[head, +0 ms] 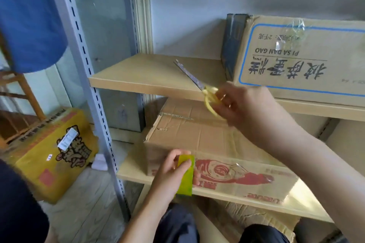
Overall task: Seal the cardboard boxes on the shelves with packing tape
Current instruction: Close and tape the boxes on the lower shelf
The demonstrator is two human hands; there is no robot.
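Two hands were seen in the head view, and both were busy. A roll of packing tape [185, 175], yellow-green, was gripped by the left hand [171, 169], with the fingers curled round it. It was held against the front of the lower cardboard box [199, 134], which sat on the lower shelf [130, 171]. Scissors [199, 85] with yellow handles were held by the right hand [243, 106], the fingers tucked into the loops. The blades were pointed up and to the left, over the upper shelf [150, 73], and looked shut or nearly shut. A shiny strip of tape seemed to be laid across the lower box already, though this was hard to tell.

The cutting step was judged to be in hand. For the next move, the scissors would need to be brought down to the roll, opened, and closed across the tape just beside it. After that, the loose end would need to be pressed flat.

A second cardboard box [300, 59] with blue lines was set on the upper shelf, well apart from the roll. A yellow box [51, 154] was left on the floor [88, 213].
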